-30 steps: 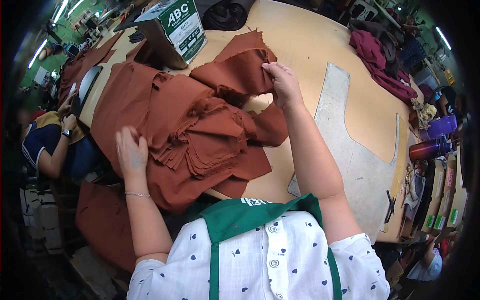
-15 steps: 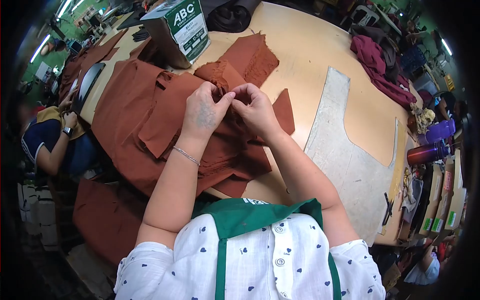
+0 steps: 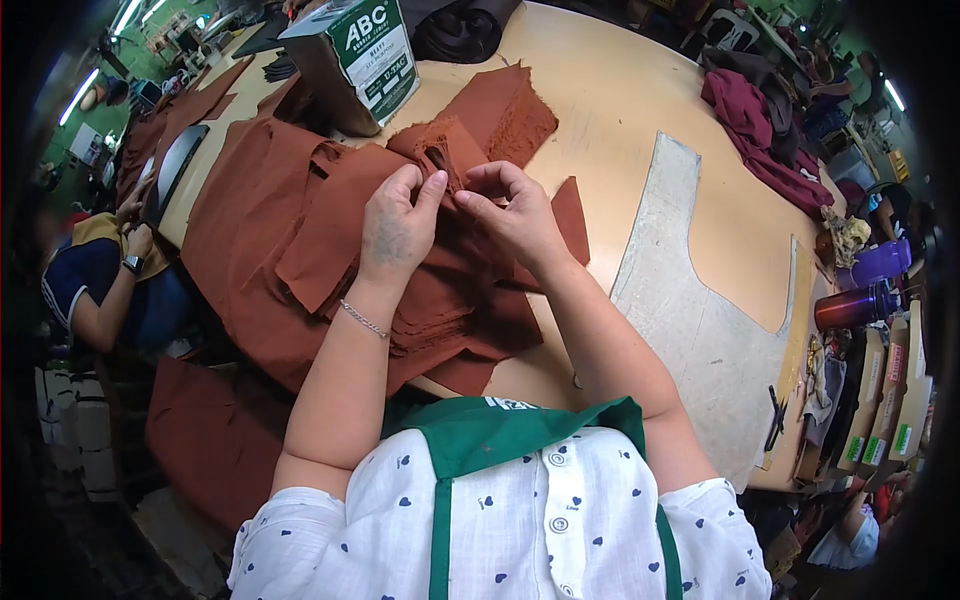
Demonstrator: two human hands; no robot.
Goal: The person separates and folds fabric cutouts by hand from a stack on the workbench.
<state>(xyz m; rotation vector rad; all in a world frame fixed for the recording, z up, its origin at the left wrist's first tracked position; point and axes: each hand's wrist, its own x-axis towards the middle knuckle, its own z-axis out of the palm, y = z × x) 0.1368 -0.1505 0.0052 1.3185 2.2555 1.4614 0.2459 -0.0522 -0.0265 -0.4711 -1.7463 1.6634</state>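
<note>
Rust-brown fabric lies in a loose, layered heap over the table's near left part, with frayed edges showing. My left hand pinches a gathered fold of it between thumb and fingers. Close on its right, my right hand is closed on the same bunched fabric, thumb against the folded edge. The two hands are slightly apart, with dark folds of cloth between them. Beyond them a frayed brown piece rests on the table. Below my hands, stacked brown layers fan out.
Behind the heap stands a green and white can. A grey flat pattern piece lies on the table to the right. Maroon cloth, a purple tumbler and black snips are farther right. At left sits a person.
My left hand has come from the heap's left side to the middle, and my right hand has moved down and left to meet it. The frayed piece now lies on the table.
</note>
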